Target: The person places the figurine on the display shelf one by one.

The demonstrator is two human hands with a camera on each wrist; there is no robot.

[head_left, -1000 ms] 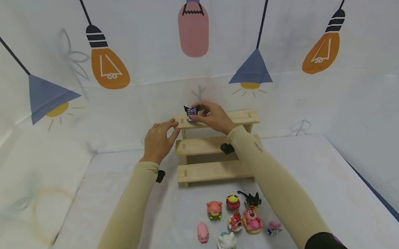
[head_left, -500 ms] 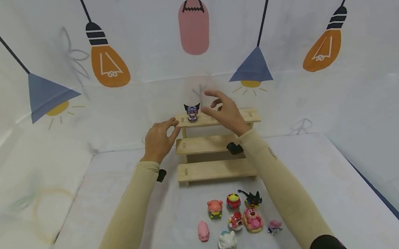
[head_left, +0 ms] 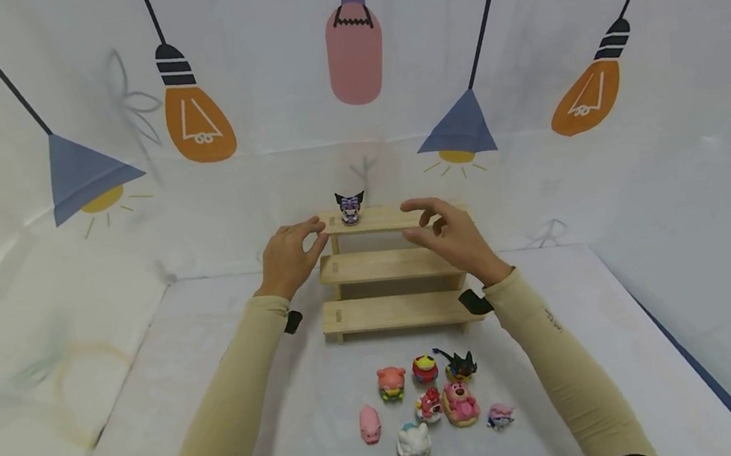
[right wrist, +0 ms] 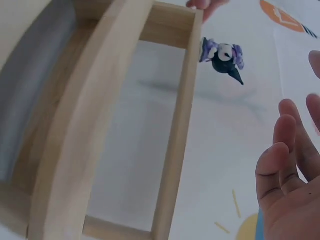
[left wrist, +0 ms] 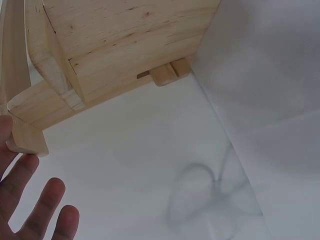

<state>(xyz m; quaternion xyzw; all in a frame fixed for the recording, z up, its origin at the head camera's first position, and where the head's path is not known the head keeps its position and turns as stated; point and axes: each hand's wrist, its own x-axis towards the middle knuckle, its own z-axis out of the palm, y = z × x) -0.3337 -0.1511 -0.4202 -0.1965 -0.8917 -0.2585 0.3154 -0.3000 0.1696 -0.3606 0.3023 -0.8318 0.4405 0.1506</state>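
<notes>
White surface (head_left: pixel 306 423): shelf (head_left: pixel 402 312), figurines (head_left: pixel 461 405) (eight).

The head view is lit softly and fairly evenly, a little dim, so the white sheet wall (head_left: pixel 285 117) reads grey. A faint pale glare lies on its right side. A blurred shadow runs along the beige left sleeve (head_left: pixel 229 401) over the white-covered counter (head_left: pixel 325 443), and the gaps beneath the boards of the pale wooden three-tier stand (head_left: pixel 402 312) are darker. Wide-angle stretch splays the outer printed lamps. The left wrist view is muted grey; in the right wrist one, the nearest wooden rail (right wrist: pixel 85 125) is blurred.
</notes>
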